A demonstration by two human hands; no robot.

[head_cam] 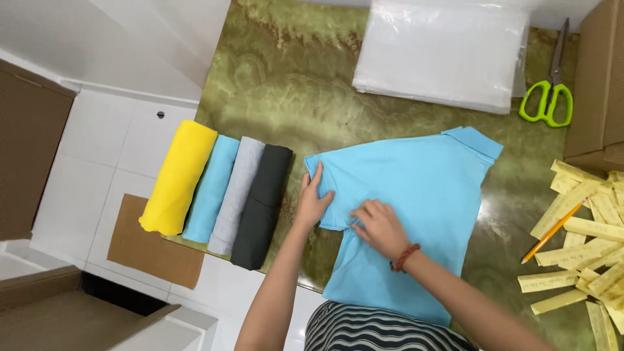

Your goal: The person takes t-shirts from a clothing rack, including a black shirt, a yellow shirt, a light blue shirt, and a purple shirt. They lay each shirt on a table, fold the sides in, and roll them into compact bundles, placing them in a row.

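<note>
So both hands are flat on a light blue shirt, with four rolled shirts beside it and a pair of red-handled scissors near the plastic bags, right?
Nearly. The head view shows the scissors have green handles, not red. The rest holds: the left hand and right hand lie on the light blue shirt, the four rolled shirts lie beside it, and the scissors lie near the plastic bags.

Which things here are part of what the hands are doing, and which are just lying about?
In hand:
left hand
right hand
light blue shirt

Lying about:
four rolled shirts
stack of clear bags
green scissors
pencil
yellow paper strips
</note>
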